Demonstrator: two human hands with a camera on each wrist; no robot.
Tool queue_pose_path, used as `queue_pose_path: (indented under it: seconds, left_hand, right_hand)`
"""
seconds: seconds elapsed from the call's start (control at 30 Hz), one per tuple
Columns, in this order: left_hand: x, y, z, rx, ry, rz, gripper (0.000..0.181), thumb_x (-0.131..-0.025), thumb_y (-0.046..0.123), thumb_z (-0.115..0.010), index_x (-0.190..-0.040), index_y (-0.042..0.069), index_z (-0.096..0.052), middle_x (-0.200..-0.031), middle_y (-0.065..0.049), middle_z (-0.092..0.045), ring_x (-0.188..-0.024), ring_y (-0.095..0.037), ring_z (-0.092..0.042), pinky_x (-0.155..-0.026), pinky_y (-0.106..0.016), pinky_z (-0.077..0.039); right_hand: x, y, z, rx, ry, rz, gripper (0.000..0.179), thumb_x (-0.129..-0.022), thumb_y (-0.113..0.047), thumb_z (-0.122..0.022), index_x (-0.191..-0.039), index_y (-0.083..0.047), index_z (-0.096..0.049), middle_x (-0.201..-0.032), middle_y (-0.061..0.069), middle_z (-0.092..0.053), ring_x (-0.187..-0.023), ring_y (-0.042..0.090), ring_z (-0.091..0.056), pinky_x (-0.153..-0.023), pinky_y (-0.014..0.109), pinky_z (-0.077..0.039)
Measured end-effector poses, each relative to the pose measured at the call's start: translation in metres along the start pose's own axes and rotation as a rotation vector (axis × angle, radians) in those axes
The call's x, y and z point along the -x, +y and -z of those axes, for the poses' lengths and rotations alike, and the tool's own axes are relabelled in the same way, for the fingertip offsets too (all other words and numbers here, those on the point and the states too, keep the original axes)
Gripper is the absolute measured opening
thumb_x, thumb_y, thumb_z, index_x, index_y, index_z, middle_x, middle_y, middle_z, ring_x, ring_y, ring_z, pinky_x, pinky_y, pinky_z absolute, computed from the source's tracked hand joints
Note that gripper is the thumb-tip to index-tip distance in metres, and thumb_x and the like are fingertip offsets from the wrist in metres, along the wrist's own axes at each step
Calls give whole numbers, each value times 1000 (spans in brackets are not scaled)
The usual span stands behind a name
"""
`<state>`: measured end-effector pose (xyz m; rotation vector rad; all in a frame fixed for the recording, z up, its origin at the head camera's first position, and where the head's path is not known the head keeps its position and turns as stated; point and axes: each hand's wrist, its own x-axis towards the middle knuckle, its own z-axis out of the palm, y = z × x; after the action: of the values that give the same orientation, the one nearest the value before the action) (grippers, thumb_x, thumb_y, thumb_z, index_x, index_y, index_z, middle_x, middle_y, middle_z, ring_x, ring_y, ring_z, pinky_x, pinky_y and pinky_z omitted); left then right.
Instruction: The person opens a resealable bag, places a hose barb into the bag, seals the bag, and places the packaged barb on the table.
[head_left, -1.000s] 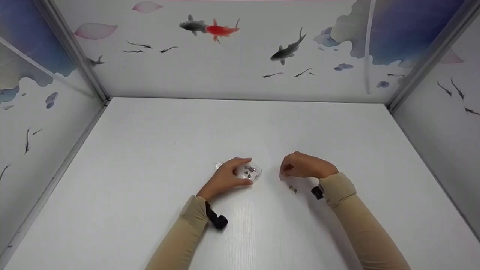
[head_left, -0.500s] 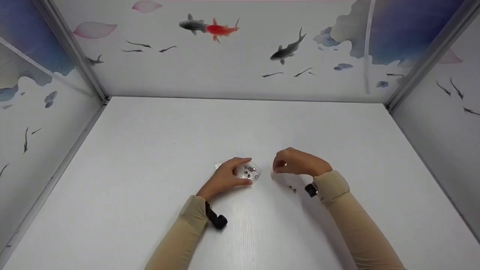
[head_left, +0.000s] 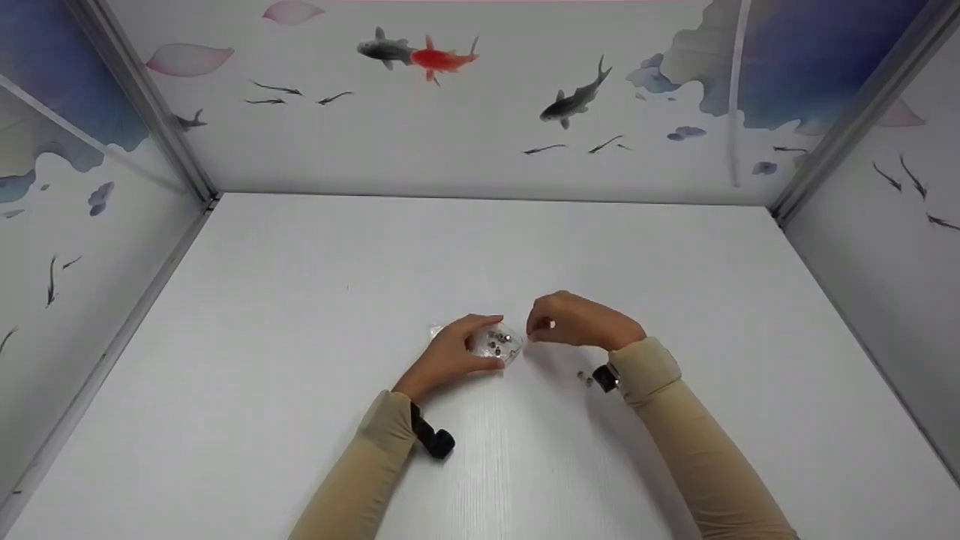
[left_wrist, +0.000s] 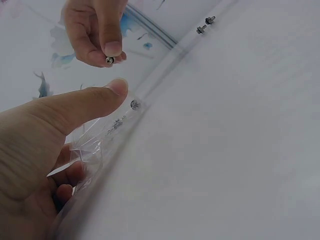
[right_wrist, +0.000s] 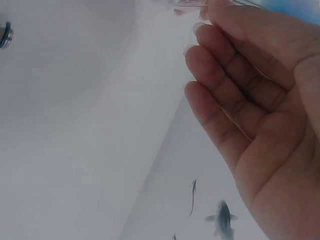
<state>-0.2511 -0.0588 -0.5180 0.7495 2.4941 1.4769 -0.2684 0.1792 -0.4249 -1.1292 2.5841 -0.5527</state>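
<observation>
Currently L hand (head_left: 448, 354) grips a clear plastic bag (left_wrist: 90, 150) w/ metal fittings (head_left: 499, 343) in it, on the white table (head_left: 337, 247). R hand (head_left: 579, 321) pinches another fitting (left_wrist: 109, 60) just beside the bag; 2 loose ones (left_wrist: 201, 30) lie nr R wrist.

I saw a plain white table (head_left: 375, 259), a clear plastic bag (head_left: 514, 334) of small metal fittings (left_wrist: 135, 105) lying on it, two loose fittings (left_wrist: 201, 30) nearby.
</observation>
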Motion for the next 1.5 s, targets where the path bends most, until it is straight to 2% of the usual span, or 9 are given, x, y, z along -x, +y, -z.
queue_pose_path:
  seconds: [0.33, 0.57, 0.77, 0.97, 1.13, 1.5]
  left_hand:
    - [0, 1, 1, -33, -4, -2, 69, -77, 33, -80, -139, 18, -53, -130, 1, -58, -102, -14, -51, -86, -29, -40]
    - [0, 1, 2, -40, -11, 2, 69, -78, 35, -80, -139, 18, -52, -132, 1, -58, -104, -13, -50, -88, -29, -40]
    - [1, 2, 1, -24, -18, -2, 70, -78, 35, -79, -140, 18, -52, -134, 1, -57, -107, -13, -50, -90, -31, -40]
    - [2, 1, 1, -33, -17, -18, 70, -78, 36, -79, -140, 16, -51, -133, 0, -57, -104, -14, -50, -87, -30, -40]
    - [2, 1, 0, -43, -10, -8, 69, -78, 35, -79, -139, 17, -52, -133, 0, -58, -100, -14, -49, -84, -29, -40]
    - [2, 3, 0, -36, 2, 12, 69, -77, 30, -81, -138, 19, -53, -132, 0, -58, -103, -14, -52, -89, -30, -41]
  right_hand:
    - [-9, 0, -7, 13, 26, 17, 10, -88, -5, -68, -96, -5, -75, -92, 3, -70, -85, 15, -63, -81, 34, -53]
    - [-14, -3, -10, 25, 26, 38, 11, -88, -6, -68, -97, -4, -74, -93, 4, -70, -86, 16, -64, -81, 34, -53]
    - [-15, -3, -11, 36, 61, 100, 12, -87, -5, -69, -97, -3, -74, -92, 5, -70, -84, 15, -64, -79, 32, -53]
    - [-14, -1, -12, 23, 56, 114, 12, -86, -4, -69, -97, -3, -75, -91, 6, -70, -83, 15, -63, -78, 35, -54]
    - [-12, -2, -11, 27, 45, 97, 13, -87, -5, -69, -98, -3, -75, -92, 6, -71, -84, 16, -64, -79, 34, -54]
    - [5, 4, -3, -15, -3, -34, 15, -87, -9, -70, -101, -5, -74, -97, 4, -71, -87, 16, -63, -80, 32, -52]
